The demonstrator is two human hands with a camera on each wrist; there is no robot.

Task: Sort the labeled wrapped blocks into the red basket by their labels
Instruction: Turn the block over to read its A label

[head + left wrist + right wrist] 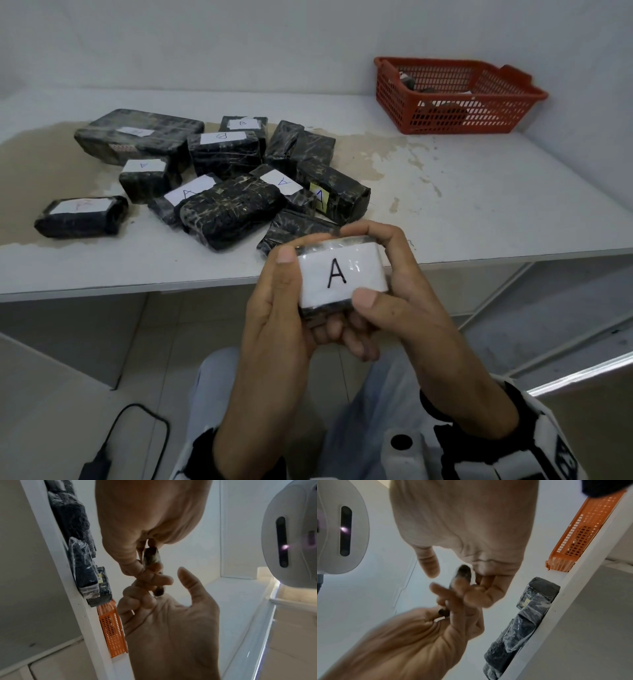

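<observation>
A small black wrapped block with a white label reading A [340, 274] is held up in front of me, off the table's near edge. My left hand [274, 301] grips its left end with the thumb on top. My right hand [400, 298] grips its right end, thumb on the label's lower corner. In the wrist views the block [151, 557] [464, 573] shows edge-on between the fingers of both hands. Several more wrapped blocks [226, 185], labelled A or B, lie piled on the table. The red basket [462, 116] stands at the far right with dark blocks inside.
The white table [479, 192] has stained patches and bare surface between the pile and the basket. A wall runs behind it. A black charger and cable [99, 466] lie on the floor at lower left. A metal shelf frame [565, 342] stands to the right below.
</observation>
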